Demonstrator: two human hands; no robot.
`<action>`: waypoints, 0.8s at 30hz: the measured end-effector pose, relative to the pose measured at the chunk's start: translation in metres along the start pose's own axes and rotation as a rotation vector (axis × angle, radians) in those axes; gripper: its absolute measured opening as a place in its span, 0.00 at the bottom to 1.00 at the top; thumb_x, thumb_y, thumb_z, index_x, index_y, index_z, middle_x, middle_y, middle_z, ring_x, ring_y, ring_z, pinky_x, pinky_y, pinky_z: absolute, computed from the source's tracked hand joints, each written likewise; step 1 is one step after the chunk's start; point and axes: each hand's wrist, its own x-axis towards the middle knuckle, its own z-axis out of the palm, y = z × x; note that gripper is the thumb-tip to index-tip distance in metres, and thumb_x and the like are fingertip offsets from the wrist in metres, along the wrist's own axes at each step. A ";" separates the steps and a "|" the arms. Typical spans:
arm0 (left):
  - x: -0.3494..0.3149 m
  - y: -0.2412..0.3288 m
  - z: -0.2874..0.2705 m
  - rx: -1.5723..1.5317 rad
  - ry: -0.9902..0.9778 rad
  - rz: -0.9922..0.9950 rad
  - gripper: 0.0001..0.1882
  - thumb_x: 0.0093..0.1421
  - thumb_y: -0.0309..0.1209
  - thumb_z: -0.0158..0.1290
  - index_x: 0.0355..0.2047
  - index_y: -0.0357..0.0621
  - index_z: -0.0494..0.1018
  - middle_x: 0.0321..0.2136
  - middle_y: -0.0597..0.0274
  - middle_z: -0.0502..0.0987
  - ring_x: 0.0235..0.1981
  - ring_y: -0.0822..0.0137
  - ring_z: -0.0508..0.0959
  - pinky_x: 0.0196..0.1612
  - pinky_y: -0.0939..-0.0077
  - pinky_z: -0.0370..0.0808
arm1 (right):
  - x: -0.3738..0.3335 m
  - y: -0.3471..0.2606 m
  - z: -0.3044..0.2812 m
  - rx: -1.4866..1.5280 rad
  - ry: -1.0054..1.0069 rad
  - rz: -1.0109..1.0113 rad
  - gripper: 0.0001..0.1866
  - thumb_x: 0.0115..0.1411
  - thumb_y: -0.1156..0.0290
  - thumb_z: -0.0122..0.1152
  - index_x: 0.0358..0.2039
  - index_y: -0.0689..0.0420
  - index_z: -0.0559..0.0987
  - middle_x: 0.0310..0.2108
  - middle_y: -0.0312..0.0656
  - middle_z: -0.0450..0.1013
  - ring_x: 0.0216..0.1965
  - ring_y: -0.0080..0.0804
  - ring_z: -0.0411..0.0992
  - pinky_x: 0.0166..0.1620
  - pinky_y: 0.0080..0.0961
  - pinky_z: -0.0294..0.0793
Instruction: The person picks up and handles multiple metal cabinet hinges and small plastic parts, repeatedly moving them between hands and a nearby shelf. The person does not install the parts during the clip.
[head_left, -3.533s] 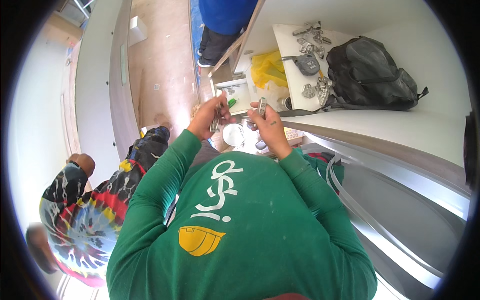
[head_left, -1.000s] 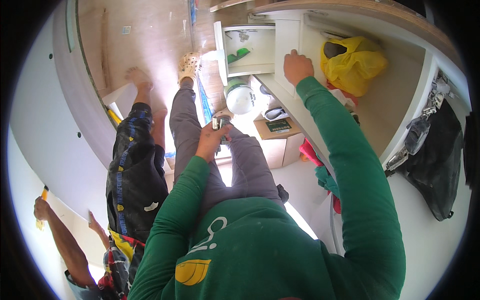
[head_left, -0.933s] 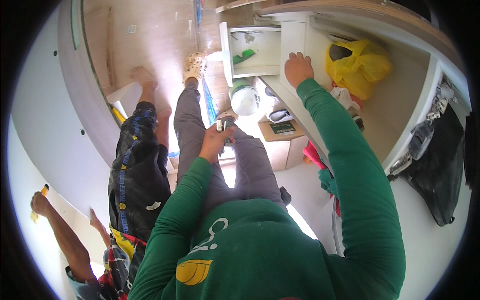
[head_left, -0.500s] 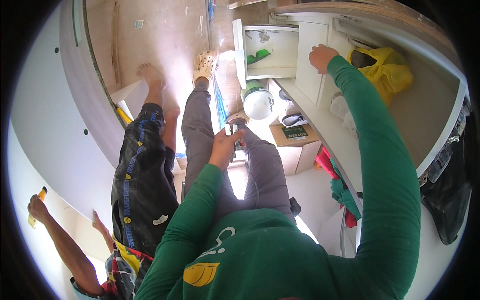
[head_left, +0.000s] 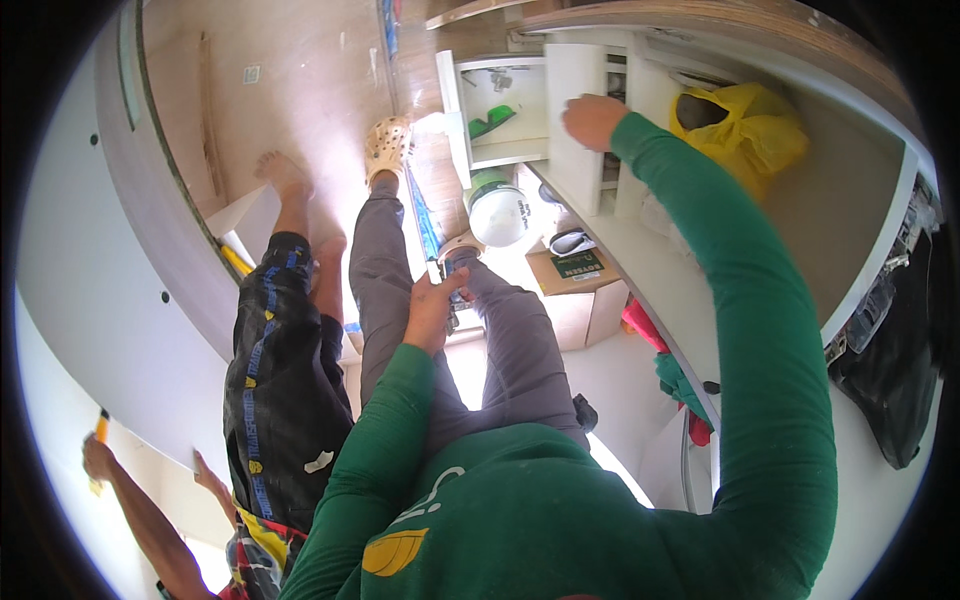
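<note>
My left hand is closed around small metal fittings that look like cabinet hinges, held in front of my legs; the fingers partly hide them. My right hand reaches out to a white drawer front in the cabinet, its fingers curled against the panel. A narrow gap shows behind that panel, with dark things inside that I cannot make out. To its left, an open white drawer holds a green object and some metal hardware.
A yellow plastic bag lies in the cabinet compartment at right. Below the drawers stand a white bucket and a cardboard box. On the left, another person holds a yellow-handled tool by a large white panel.
My right hand has moved left with the drawer front, and a gap has opened behind it. My left hand keeps hold of the metal fittings. The whole view has shifted slightly.
</note>
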 end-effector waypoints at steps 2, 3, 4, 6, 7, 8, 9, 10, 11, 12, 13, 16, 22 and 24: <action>0.002 -0.002 0.000 0.006 0.015 -0.003 0.09 0.65 0.30 0.63 0.40 0.40 0.75 0.26 0.65 0.77 0.28 0.68 0.81 0.35 0.71 0.81 | 0.019 -0.020 -0.008 0.012 0.102 -0.089 0.09 0.58 0.75 0.62 0.36 0.60 0.87 0.41 0.52 0.83 0.47 0.51 0.82 0.48 0.44 0.84; 0.002 -0.003 0.001 0.007 0.010 0.005 0.09 0.65 0.29 0.63 0.41 0.40 0.75 0.26 0.65 0.77 0.28 0.68 0.81 0.35 0.71 0.81 | 0.026 -0.034 -0.024 0.039 0.112 -0.105 0.09 0.58 0.75 0.63 0.36 0.60 0.88 0.41 0.51 0.83 0.47 0.51 0.82 0.49 0.43 0.84; 0.002 -0.002 0.003 0.007 0.005 0.016 0.09 0.65 0.29 0.63 0.41 0.40 0.75 0.26 0.65 0.77 0.28 0.68 0.81 0.35 0.71 0.81 | 0.033 -0.048 -0.041 0.064 0.125 -0.120 0.08 0.57 0.74 0.63 0.36 0.59 0.88 0.41 0.50 0.84 0.46 0.51 0.82 0.49 0.43 0.83; -0.001 0.000 0.003 0.022 0.012 0.005 0.10 0.64 0.29 0.63 0.41 0.40 0.74 0.26 0.64 0.77 0.27 0.69 0.80 0.36 0.70 0.82 | 0.054 -0.071 -0.054 0.013 0.153 -0.268 0.09 0.57 0.74 0.64 0.37 0.58 0.88 0.42 0.49 0.84 0.48 0.51 0.81 0.52 0.43 0.81; -0.001 0.001 0.002 0.033 0.011 -0.006 0.11 0.64 0.29 0.64 0.42 0.40 0.73 0.26 0.64 0.77 0.28 0.69 0.80 0.36 0.70 0.82 | 0.066 -0.085 -0.056 0.084 0.178 -0.243 0.10 0.57 0.74 0.64 0.38 0.57 0.88 0.42 0.49 0.84 0.49 0.50 0.81 0.53 0.42 0.81; -0.001 0.003 0.001 0.045 0.011 -0.016 0.12 0.64 0.29 0.64 0.42 0.40 0.73 0.27 0.63 0.77 0.28 0.69 0.80 0.36 0.71 0.82 | 0.077 -0.098 -0.060 0.158 0.204 -0.219 0.10 0.58 0.74 0.63 0.39 0.57 0.89 0.42 0.49 0.84 0.50 0.49 0.81 0.54 0.42 0.80; 0.001 0.003 -0.001 0.043 0.012 -0.005 0.11 0.64 0.29 0.64 0.41 0.40 0.73 0.26 0.64 0.77 0.28 0.69 0.80 0.36 0.70 0.82 | 0.084 -0.111 -0.071 0.201 0.239 -0.173 0.11 0.58 0.74 0.63 0.39 0.57 0.89 0.43 0.49 0.84 0.50 0.49 0.80 0.54 0.41 0.80; 0.002 -0.002 -0.002 0.033 0.016 0.004 0.10 0.64 0.29 0.63 0.41 0.39 0.74 0.26 0.64 0.77 0.27 0.69 0.80 0.36 0.70 0.82 | 0.087 -0.125 -0.084 0.241 0.268 -0.132 0.11 0.59 0.74 0.62 0.40 0.57 0.89 0.44 0.49 0.84 0.51 0.48 0.80 0.54 0.41 0.80; 0.002 -0.006 -0.003 0.025 0.020 0.008 0.09 0.65 0.29 0.63 0.40 0.39 0.75 0.25 0.65 0.77 0.27 0.68 0.80 0.36 0.70 0.82 | 0.084 -0.135 -0.105 0.194 0.236 -0.158 0.12 0.60 0.73 0.60 0.40 0.57 0.89 0.45 0.48 0.84 0.51 0.47 0.80 0.52 0.40 0.81; 0.000 -0.007 -0.004 0.036 0.021 0.000 0.09 0.65 0.29 0.63 0.40 0.39 0.75 0.25 0.65 0.77 0.27 0.68 0.80 0.36 0.70 0.82 | 0.088 -0.146 -0.113 0.216 0.247 -0.154 0.11 0.60 0.72 0.60 0.39 0.56 0.89 0.44 0.48 0.84 0.51 0.47 0.80 0.54 0.40 0.79; 0.000 -0.006 -0.003 0.043 0.021 -0.004 0.09 0.65 0.29 0.62 0.40 0.39 0.75 0.25 0.65 0.77 0.27 0.68 0.80 0.36 0.70 0.81 | 0.094 -0.155 -0.119 0.234 0.259 -0.152 0.11 0.60 0.72 0.60 0.39 0.56 0.89 0.44 0.47 0.84 0.51 0.47 0.80 0.57 0.41 0.78; 0.000 -0.005 -0.001 0.052 0.010 0.007 0.08 0.66 0.29 0.62 0.40 0.39 0.75 0.25 0.65 0.77 0.28 0.69 0.80 0.36 0.71 0.81 | 0.122 -0.179 -0.112 0.260 0.485 -0.200 0.10 0.60 0.70 0.61 0.36 0.54 0.89 0.43 0.46 0.83 0.52 0.45 0.78 0.63 0.42 0.72; 0.003 -0.010 -0.003 0.078 -0.019 0.010 0.09 0.65 0.30 0.63 0.39 0.41 0.75 0.26 0.64 0.78 0.28 0.68 0.81 0.35 0.71 0.80 | 0.069 -0.212 -0.104 0.726 1.157 0.064 0.14 0.53 0.67 0.68 0.40 0.56 0.85 0.49 0.45 0.77 0.57 0.47 0.72 0.66 0.46 0.66; 0.000 -0.009 0.000 0.099 0.011 0.006 0.09 0.65 0.30 0.63 0.40 0.41 0.75 0.26 0.64 0.78 0.28 0.67 0.81 0.35 0.71 0.80 | 0.063 -0.196 -0.068 1.063 1.338 0.313 0.25 0.48 0.67 0.75 0.47 0.59 0.79 0.52 0.47 0.73 0.59 0.52 0.68 0.64 0.49 0.66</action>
